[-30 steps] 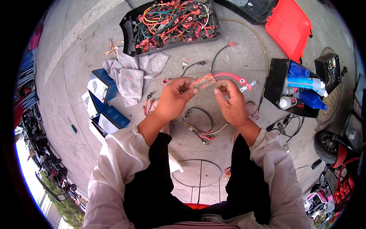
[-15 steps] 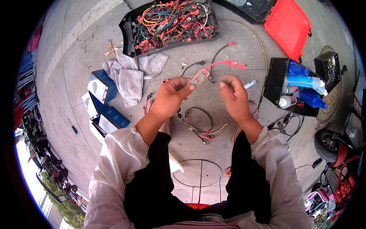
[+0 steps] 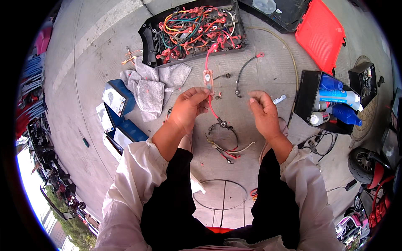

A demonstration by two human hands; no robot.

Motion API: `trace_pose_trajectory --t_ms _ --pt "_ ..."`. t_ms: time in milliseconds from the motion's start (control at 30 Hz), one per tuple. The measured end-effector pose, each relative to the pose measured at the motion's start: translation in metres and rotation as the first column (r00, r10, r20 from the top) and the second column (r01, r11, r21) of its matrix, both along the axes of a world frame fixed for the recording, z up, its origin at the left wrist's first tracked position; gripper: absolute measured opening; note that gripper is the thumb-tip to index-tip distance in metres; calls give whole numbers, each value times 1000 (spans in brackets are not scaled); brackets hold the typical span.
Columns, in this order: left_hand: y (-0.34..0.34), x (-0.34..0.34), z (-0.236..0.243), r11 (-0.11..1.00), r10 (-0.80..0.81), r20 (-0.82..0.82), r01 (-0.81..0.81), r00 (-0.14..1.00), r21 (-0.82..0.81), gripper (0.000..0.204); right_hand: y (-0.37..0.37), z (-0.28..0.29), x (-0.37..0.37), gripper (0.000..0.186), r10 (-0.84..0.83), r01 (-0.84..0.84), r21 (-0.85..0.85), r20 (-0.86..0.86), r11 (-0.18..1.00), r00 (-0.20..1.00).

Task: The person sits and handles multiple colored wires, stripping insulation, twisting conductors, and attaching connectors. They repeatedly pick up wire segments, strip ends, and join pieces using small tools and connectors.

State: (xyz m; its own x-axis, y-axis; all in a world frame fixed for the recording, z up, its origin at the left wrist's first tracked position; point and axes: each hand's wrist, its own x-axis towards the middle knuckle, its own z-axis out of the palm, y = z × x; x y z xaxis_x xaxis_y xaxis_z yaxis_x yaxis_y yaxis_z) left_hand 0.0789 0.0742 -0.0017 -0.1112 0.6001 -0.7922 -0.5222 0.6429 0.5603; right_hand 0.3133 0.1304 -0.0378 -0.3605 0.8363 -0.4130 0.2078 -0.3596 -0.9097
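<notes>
My left hand [image 3: 186,109] pinches a red wire with a clear inline fuse holder [image 3: 207,79]. The wire stands upright from my fingers, its top end near a black tray of tangled wires [image 3: 190,31], its lower end hanging to a black connector [image 3: 222,123]. My right hand [image 3: 264,113] is off the wire, fingers loosely curled, holding nothing that I can see. Between my knees on the concrete lies a small bundle of wires [image 3: 224,144]. A short black cable [image 3: 243,73] lies just beyond my hands.
A grey rag [image 3: 153,83] and blue boxes [image 3: 119,117] lie to the left. A black box of blue and white bottles [image 3: 331,102] sits right, with a red lid [image 3: 320,33] behind it. A scooter wheel [image 3: 362,165] is at the far right.
My right hand has let go of the red wire and moved away to the right. The wire, stretched between both hands before, now stands upright in my left hand alone.
</notes>
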Motion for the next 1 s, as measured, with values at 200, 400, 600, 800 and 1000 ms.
trace_pose_trajectory --t_ms 200,400,600,800,1000 --pt "37 -19 5 966 211 70 -219 975 136 27 -1 -6 1 17 10 -10 -11 0 1000 1000" --pt "51 -14 3 994 28 26 -31 999 108 43 0 -11 7 14 48 -46 -20 77 999 996" --pt "-26 -20 -69 603 -698 -554 790 453 -114 34 -15 -51 32 19 401 -452 73 352 889 846" --pt "-95 8 -84 -73 -602 -752 957 -268 -282 49 -39 -74 56 23 662 -736 -8 446 677 603" --pt "-90 12 -91 24 -628 -755 965 -188 -260 48 -28 -66 43 23 603 -656 -35 432 754 671"
